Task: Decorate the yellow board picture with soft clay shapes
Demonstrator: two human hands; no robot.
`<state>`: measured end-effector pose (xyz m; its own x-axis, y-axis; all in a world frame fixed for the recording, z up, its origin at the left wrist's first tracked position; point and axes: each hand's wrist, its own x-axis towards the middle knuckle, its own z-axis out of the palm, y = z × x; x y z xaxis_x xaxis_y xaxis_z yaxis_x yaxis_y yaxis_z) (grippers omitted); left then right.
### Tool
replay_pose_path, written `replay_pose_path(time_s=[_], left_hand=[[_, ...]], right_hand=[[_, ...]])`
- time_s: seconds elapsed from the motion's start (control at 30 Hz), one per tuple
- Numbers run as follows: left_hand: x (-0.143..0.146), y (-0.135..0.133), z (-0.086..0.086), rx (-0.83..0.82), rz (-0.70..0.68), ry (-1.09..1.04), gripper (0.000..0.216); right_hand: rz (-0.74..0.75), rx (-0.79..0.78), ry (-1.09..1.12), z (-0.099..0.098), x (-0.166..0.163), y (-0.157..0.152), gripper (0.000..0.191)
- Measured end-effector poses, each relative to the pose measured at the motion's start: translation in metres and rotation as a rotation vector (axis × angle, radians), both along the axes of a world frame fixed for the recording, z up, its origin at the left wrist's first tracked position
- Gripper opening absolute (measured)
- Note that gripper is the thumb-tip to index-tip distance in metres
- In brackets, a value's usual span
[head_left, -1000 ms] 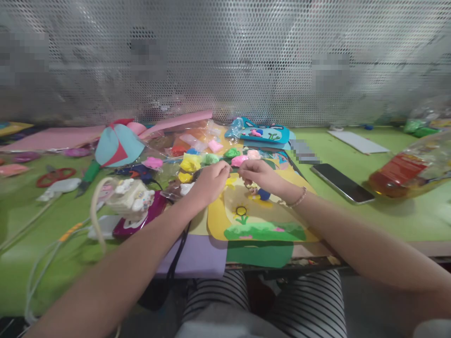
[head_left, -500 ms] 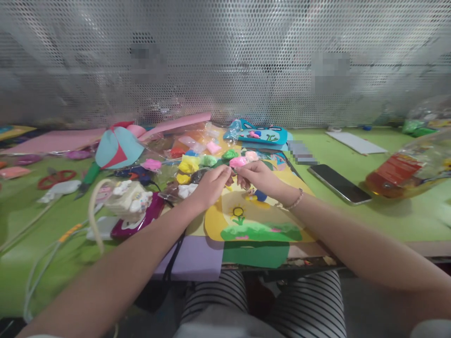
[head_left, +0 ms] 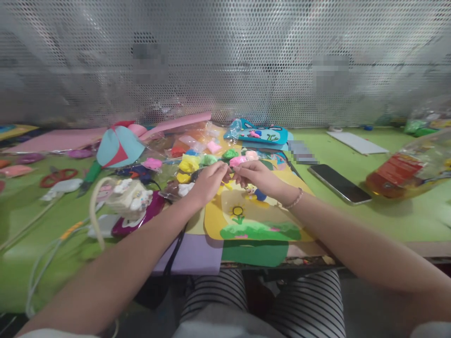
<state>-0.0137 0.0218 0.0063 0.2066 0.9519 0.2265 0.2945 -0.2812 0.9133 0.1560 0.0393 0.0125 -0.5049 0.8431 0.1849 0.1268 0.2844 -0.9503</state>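
My left hand [head_left: 208,180] and my right hand [head_left: 256,175] meet fingertip to fingertip over a yellow picture board [head_left: 246,217] with a sunflower and green grass. Both pinch something small between them that I cannot make out. Just behind the fingers lie lumps of modelling clay: pink [head_left: 237,161], yellow [head_left: 189,164], green [head_left: 230,153] and white [head_left: 184,189]. A bracelet circles my right wrist.
A phone [head_left: 338,183] lies right of the board. An orange packet in plastic [head_left: 408,172] sits far right. Left are a white toy on a purple case [head_left: 131,199], red scissors [head_left: 56,177], a blue-and-red paper shape [head_left: 118,146] and a white cable [head_left: 45,263]. A perforated metal screen backs the green table [head_left: 405,216].
The hands have drawn closer together and shifted slightly left; otherwise the scene holds still.
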Motion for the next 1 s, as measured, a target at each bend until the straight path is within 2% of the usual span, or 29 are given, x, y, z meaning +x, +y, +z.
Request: replay_pose_path(time_s=[0.13,0.43,0.77,1.0], left_hand=[[0.0034,-0.0035,-0.0023,0.054,-0.078,0.034,0.03],[0.0057,-0.0058,-0.002,0.206,0.009,0.186,0.028],[0.0043,-0.0061,0.0004,0.221,0.095,0.147,0.04],[0.0027,-0.0074,0.0032,0.197,0.142,0.109,0.048]], right_hand=[[-0.002,0.006,0.005,0.0008,-0.0005,-0.002,0.034],[-0.009,-0.002,-0.013,-0.0039,-0.003,-0.004,0.035],[-0.077,-0.001,0.019,-0.0003,-0.0058,-0.0068,0.049],[-0.081,-0.016,0.014,-0.0001,-0.0057,-0.0061,0.051]])
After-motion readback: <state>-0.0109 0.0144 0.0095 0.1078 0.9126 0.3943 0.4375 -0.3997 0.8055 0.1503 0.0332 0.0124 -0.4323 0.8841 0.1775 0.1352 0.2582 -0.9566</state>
